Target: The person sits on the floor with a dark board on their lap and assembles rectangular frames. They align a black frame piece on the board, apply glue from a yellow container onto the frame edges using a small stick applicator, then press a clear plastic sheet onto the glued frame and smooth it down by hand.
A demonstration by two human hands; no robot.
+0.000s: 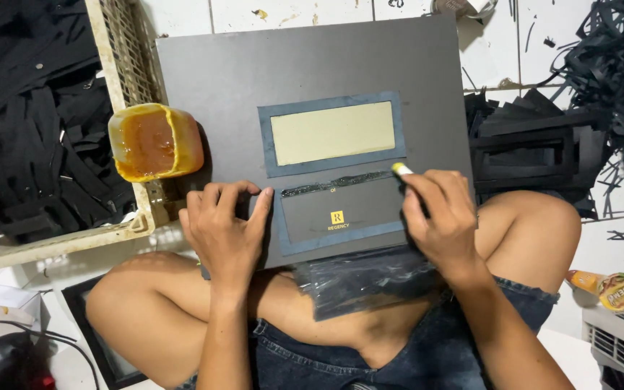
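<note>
The dark grey board (312, 65) lies across the person's knees, and on it sits a small dark card (341, 217) with a gold mark, just below a pale window (332, 132) framed in blue-grey. The left hand (225, 231) presses flat, fingers spread, on the card's left edge; the right hand (442, 220) is closed around a small yellow-tipped applicator (401, 169), its tip touching the end of a shiny wet strip (337, 183) along the card's top. The board is only propped on legs, so it could tilt and the card slide askew. The wet strip could smear onto the window frame or fingers. The open tub of amber glue (154, 141), at the board's left edge, could tip.
</note>
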